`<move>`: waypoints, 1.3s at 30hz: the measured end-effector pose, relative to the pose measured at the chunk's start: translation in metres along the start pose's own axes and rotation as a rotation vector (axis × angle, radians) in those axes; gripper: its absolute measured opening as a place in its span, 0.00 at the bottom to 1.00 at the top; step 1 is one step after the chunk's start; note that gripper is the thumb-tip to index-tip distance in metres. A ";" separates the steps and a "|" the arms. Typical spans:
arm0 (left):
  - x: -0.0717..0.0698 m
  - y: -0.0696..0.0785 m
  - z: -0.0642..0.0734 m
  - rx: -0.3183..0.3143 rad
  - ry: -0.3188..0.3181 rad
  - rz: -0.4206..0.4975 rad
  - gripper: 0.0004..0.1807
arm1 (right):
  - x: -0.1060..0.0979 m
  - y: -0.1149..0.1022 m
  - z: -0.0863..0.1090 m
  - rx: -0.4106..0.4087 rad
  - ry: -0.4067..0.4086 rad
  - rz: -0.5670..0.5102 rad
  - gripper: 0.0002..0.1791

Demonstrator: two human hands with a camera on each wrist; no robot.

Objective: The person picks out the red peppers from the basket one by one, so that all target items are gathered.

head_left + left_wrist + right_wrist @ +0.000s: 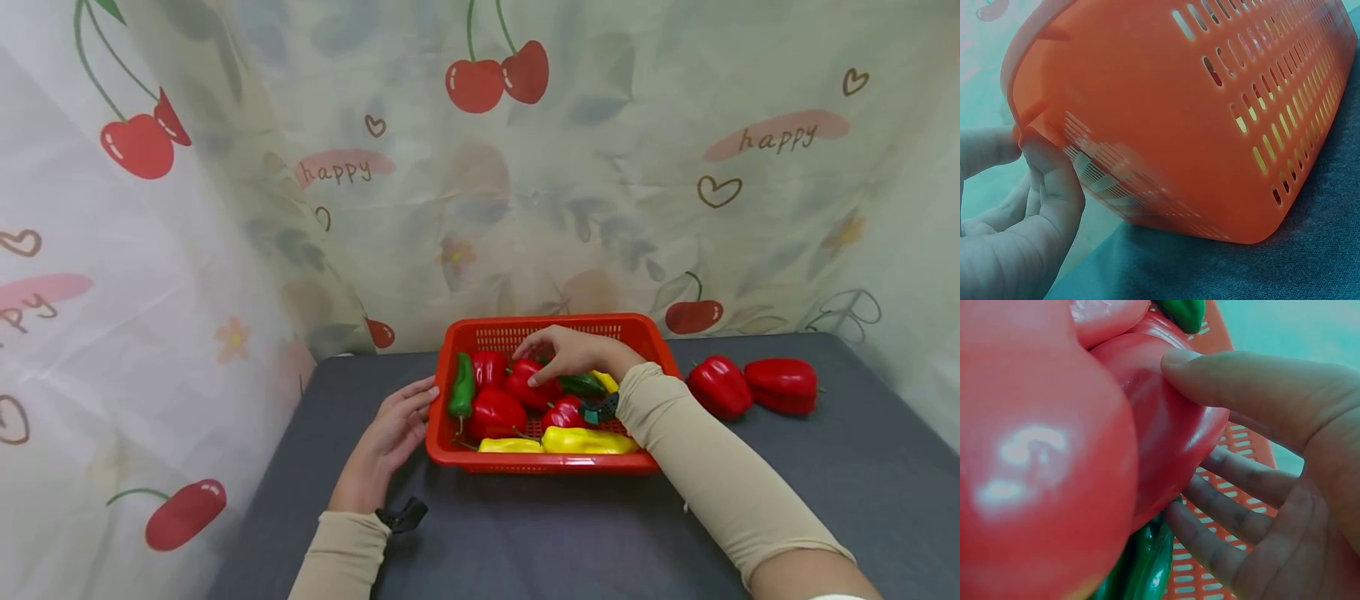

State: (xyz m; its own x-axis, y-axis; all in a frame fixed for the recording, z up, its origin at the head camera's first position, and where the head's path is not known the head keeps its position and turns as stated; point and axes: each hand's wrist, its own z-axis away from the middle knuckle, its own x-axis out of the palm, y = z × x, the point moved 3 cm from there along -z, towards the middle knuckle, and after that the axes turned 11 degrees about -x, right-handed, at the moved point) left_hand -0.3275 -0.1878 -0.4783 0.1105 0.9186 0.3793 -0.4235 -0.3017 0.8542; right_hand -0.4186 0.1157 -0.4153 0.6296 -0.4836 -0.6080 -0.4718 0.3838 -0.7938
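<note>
A red plastic basket [540, 458] holds red bell peppers, green peppers and yellow peppers. At its left side, my left hand [393, 433] pinches the rim between thumb and bent fingers, seen in the left wrist view at the basket's corner [1147, 112]. My right hand [573, 352] reaches inside the basket and grips a red bell pepper [528, 385]. In the right wrist view the thumb lies on this pepper [1166, 419] and the fingers curve round its far side. Another red bell pepper [1041, 462] fills the left of that view, and partly hides the gripped one.
Two red bell peppers, one nearer [718, 387] and one farther right [782, 385], lie outside the basket on the dark grey tabletop [525, 533]. A long green pepper [462, 385] leans at the basket's left wall. A printed curtain [540, 225] hangs behind the table.
</note>
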 end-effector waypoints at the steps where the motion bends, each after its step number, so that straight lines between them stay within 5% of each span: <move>1: 0.000 0.000 0.000 -0.002 0.001 0.001 0.24 | 0.000 0.000 0.000 -0.002 -0.001 0.005 0.31; 28: 0.000 0.000 0.001 -0.003 0.007 0.002 0.26 | -0.004 -0.004 0.004 -0.037 0.044 -0.017 0.31; 39: 0.001 0.002 0.003 0.002 -0.002 0.001 0.26 | -0.018 -0.045 0.010 -0.075 0.112 0.033 0.32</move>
State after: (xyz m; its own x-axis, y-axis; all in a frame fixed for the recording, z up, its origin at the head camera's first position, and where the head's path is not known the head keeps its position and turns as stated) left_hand -0.3259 -0.1882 -0.4748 0.1123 0.9178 0.3809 -0.4219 -0.3030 0.8545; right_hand -0.4023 0.1150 -0.3683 0.5421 -0.5584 -0.6279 -0.5386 0.3426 -0.7697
